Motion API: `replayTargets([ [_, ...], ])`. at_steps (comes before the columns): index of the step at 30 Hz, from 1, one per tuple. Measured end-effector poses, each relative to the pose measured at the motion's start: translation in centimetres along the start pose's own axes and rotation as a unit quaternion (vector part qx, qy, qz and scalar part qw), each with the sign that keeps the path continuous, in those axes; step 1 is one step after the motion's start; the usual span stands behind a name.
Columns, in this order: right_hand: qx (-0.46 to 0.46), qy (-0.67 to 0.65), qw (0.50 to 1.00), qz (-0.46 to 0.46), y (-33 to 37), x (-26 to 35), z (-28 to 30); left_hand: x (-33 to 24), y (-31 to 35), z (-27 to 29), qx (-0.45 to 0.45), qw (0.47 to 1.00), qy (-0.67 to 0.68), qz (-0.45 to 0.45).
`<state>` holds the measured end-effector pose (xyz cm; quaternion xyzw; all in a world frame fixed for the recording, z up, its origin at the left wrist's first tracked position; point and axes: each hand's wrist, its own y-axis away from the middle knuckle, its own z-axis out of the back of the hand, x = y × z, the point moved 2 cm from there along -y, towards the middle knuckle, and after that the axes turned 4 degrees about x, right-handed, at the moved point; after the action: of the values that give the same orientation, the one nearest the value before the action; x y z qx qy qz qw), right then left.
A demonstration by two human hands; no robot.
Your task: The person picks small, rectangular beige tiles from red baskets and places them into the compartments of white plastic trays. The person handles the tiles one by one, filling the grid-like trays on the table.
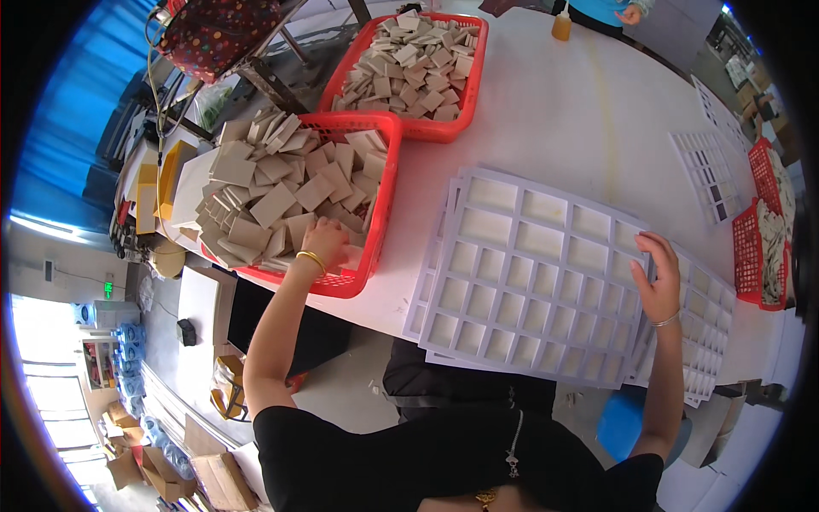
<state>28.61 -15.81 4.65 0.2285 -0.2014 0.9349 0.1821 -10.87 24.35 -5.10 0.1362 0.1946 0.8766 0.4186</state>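
My left hand point(327, 244) reaches into the near red basket point(388, 183), at its front right corner. Its fingers are bent and drawn together against the flat beige tiles point(273, 203); what they grip is hidden. A gold bangle circles that wrist. On the right, my right hand point(659, 280) is open, thumb and fingers apart, at the right edge of a white compartment tray point(554, 249). This tray lies on top of other similar trays, and pale material shows at the bottom of its compartments.
A second red basket point(480, 72) of tiles stands behind the first. More compartment trays point(695, 316) lie at the right, beside red baskets point(751, 256) with pale pieces. Across the white table point(546, 111) stand a small amber bottle point(561, 24) and another person point(630, 14).
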Motion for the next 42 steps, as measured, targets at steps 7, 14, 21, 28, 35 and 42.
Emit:
replayTargets([
  [7, 0.014, -0.037, 0.999, -0.003, -0.5, 1.3, -1.9, 0.7, -0.8, 1.4, 0.070, 0.998, 0.006, 0.004],
  [14, 0.013, -0.067, 0.997, 0.018, -0.6, 3.3, -1.9, 3.1, 1.3, 3.6, -0.008, 0.997, 0.079, -0.016],
  [21, 0.073, -0.225, 0.972, -0.003, -0.8, 6.5, -6.0, -3.4, 6.9, 10.3, -0.388, 0.867, 0.307, -0.054],
  [28, 0.144, -0.336, 0.925, 0.102, -3.0, 10.3, -8.4, -20.1, 3.1, 10.9, -0.080, 0.788, 0.444, -0.420],
  [35, 0.012, -0.367, 0.923, -0.119, -1.3, 2.7, -5.8, -23.8, -3.6, 10.1, -0.156, 0.798, 0.468, -0.346],
  [42, -0.133, -0.351, 0.907, -0.192, -0.5, -0.6, -4.1, -27.1, -7.4, 8.1, -0.126, 0.900, 0.312, -0.278],
])
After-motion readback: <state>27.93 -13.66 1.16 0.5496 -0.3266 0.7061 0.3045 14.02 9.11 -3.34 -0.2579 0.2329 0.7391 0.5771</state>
